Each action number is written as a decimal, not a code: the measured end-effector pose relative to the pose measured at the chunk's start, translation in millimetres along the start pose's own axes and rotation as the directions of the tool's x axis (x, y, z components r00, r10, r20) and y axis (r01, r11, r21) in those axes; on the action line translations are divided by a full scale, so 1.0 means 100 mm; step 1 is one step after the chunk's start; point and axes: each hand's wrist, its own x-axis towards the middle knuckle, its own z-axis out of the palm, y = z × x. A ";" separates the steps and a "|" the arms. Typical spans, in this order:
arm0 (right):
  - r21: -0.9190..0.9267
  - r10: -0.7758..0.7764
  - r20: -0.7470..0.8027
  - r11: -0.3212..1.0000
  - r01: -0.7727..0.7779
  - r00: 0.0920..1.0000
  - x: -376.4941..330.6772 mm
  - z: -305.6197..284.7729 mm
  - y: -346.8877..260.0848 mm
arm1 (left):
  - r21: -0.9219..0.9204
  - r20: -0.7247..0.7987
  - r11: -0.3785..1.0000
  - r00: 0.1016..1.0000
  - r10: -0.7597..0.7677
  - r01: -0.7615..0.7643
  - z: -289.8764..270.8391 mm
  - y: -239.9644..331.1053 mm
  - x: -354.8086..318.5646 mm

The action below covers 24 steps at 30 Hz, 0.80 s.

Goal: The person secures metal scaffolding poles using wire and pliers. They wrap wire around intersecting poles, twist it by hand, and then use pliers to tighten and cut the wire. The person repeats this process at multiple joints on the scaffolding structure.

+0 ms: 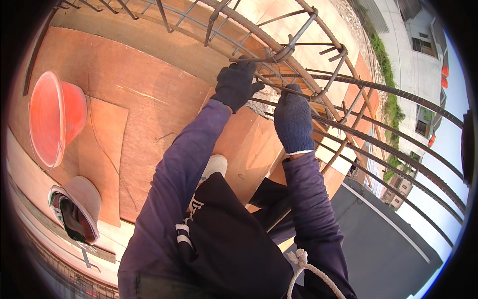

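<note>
A cage of ribbed steel bars and bent stirrups runs across the upper middle. My left hand, in a dark knit glove, has its fingers curled at a stirrup's straight end, with the thumb sticking out to the right. Lower and to the right, my right hand, in a dark blue glove with a white cuff edge, is closed in a fist against the cage. A thin rod runs past its knuckles. Whatever lies inside that fist is hidden.
Plywood sheets cover the floor. At left stand a red bucket and a pale bucket with dark contents. Long ribbed bars jut out to the right. A grey surface lies lower right; buildings stand beyond.
</note>
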 end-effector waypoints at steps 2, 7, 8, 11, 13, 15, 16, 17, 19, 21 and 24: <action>-0.005 -0.069 0.007 0.998 0.069 0.998 0.02 0.07 0.05 | -0.009 -0.003 1.000 1.000 0.023 -0.023 -0.02 -0.01 0.02; 0.063 0.012 -0.035 0.998 -0.010 0.999 0.11 0.27 0.15 | -0.047 0.169 0.996 0.983 -0.071 0.080 -0.15 0.02 0.09; 0.116 0.082 -0.030 0.990 -0.078 0.996 0.14 0.32 0.17 | -0.054 0.216 0.993 0.972 -0.094 0.108 -0.17 0.04 0.09; 0.220 0.184 -0.076 0.962 -0.163 0.980 0.25 0.46 0.20 | -0.081 0.239 0.986 0.964 -0.120 0.143 -0.22 0.03 0.08; 0.265 0.182 -0.111 0.953 -0.148 0.977 0.28 0.54 0.23 | -0.106 0.205 0.986 0.973 -0.104 0.128 -0.23 0.00 0.08; 0.260 0.209 -0.035 0.946 -0.193 0.977 0.30 0.60 0.25 | -0.140 0.220 0.982 0.971 -0.096 0.129 -0.24 -0.03 0.09; 0.260 0.220 -0.001 0.942 -0.212 0.976 0.31 0.61 0.26 | -0.147 0.249 0.978 0.962 -0.109 0.149 -0.23 -0.05 0.10; 0.236 0.206 0.018 0.950 -0.204 0.978 0.33 0.63 0.27 | -0.160 0.256 0.974 0.960 -0.117 0.162 -0.23 -0.05 0.11; 0.219 0.167 0.059 0.960 -0.176 0.984 0.38 0.63 0.28 | -0.166 0.298 0.963 0.941 -0.158 0.214 -0.21 -0.06 0.13; 0.192 0.157 0.109 0.966 -0.175 0.982 0.43 0.62 0.27 | -0.179 0.278 0.956 0.944 -0.177 0.232 -0.18 -0.05 0.12; 0.172 0.173 0.175 0.964 -0.203 0.969 0.45 0.61 0.25 | -0.179 0.180 0.966 0.972 -0.152 0.185 -0.11 -0.05 0.04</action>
